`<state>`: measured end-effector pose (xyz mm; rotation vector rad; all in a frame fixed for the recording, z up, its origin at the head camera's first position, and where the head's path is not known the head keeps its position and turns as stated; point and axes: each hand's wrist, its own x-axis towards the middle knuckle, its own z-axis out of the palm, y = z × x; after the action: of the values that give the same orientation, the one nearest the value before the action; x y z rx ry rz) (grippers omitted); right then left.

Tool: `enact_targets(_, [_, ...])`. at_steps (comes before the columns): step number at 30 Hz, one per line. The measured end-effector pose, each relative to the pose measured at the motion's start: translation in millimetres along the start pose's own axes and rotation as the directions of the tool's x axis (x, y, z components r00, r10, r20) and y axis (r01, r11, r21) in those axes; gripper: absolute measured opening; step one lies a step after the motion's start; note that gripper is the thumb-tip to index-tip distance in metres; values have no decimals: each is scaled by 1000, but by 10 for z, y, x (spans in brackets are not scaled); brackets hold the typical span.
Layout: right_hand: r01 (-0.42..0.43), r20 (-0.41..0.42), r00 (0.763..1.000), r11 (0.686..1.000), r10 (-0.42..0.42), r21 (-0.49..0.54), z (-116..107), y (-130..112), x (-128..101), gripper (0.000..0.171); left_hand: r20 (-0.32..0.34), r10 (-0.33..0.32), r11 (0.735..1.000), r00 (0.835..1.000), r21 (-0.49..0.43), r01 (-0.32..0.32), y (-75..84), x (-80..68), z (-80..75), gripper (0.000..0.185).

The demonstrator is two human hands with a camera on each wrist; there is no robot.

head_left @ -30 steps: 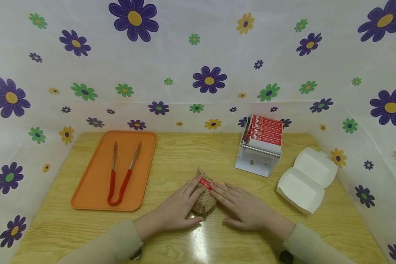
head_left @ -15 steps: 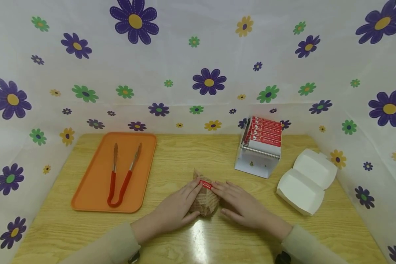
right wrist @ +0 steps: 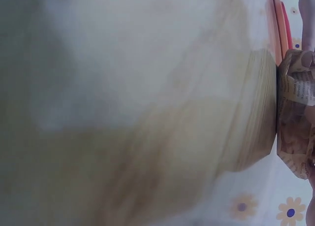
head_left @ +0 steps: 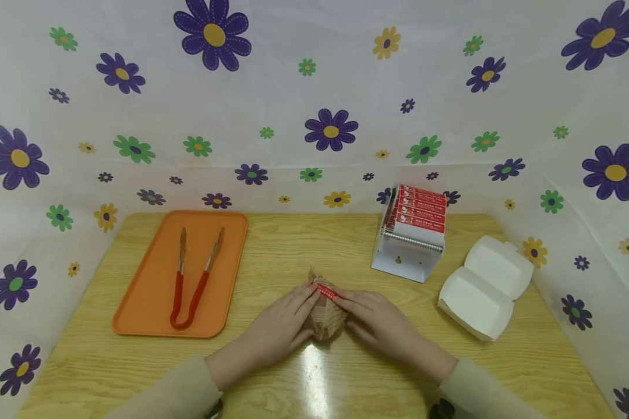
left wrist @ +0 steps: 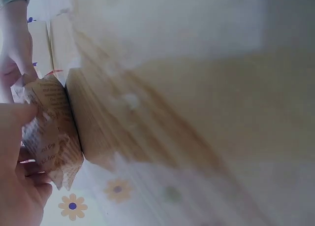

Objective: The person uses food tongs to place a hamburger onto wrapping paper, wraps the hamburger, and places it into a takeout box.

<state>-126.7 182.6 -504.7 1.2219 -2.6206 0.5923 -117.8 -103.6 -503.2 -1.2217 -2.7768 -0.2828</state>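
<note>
A brown newsprint-paper wrapped package (head_left: 327, 319) sits on the wooden table in front of the person, with a pointed paper end facing away. Across its top runs a red label sticker (head_left: 325, 290). From the left, my left hand (head_left: 279, 322) grips it, fingertips at the label's left end and thumb low on its side. My right hand (head_left: 380, 320) holds the opposite side, fingertips at the label's right end. In the left wrist view, thumb and fingers frame the crinkled package (left wrist: 56, 125). The right wrist view shows the package (right wrist: 294, 120) at its right edge, most of that hand cut off.
An orange tray (head_left: 136, 311) on the left bears red-handled metal tongs (head_left: 198, 294). Back right stands a white dispenser (head_left: 406, 265) with a roll of red-and-white labels (head_left: 421, 212). Beside it lies an opened white takeaway box (head_left: 477, 299). A flowered sheet (head_left: 272, 105) surrounds the table (head_left: 288, 244).
Both thumbs have come in against the sides of the package, and the right hand has shifted slightly left. The package has turned a little between the hands.
</note>
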Motion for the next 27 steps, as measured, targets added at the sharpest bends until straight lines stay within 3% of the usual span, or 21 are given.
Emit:
enact_targets(5, [-29,9,1000,1000,29,8,-8,-41,26,56,-6,1,1000,1000,6,-1,-3,-11,-18,66])
enact_targets(10, [-72,6,997,996,72,47,-65,-66,34,54,-9,-5,999,1000,-47,4,-6,-4,-7,76])
enact_targets(13, [-60,-76,995,997,64,48,-133,-37,16,54,1,-14,999,1000,-38,14,-2,12,9,84])
enact_targets(16, [-52,-204,977,998,60,44,-237,19,-37,54,14,-21,1000,1000,-19,21,7,28,17,83])
enact_targets(19, [-89,-337,937,995,95,34,-385,90,-126,56,27,-23,1000,999,-4,23,15,38,14,83])
enact_targets(22, [-177,-437,883,984,172,31,-559,164,-247,58,31,-23,1000,999,2,23,17,41,10,83])
enact_targets(27, [-377,-558,758,925,337,46,-808,331,-514,48,30,-14,1000,999,10,14,10,41,4,82])
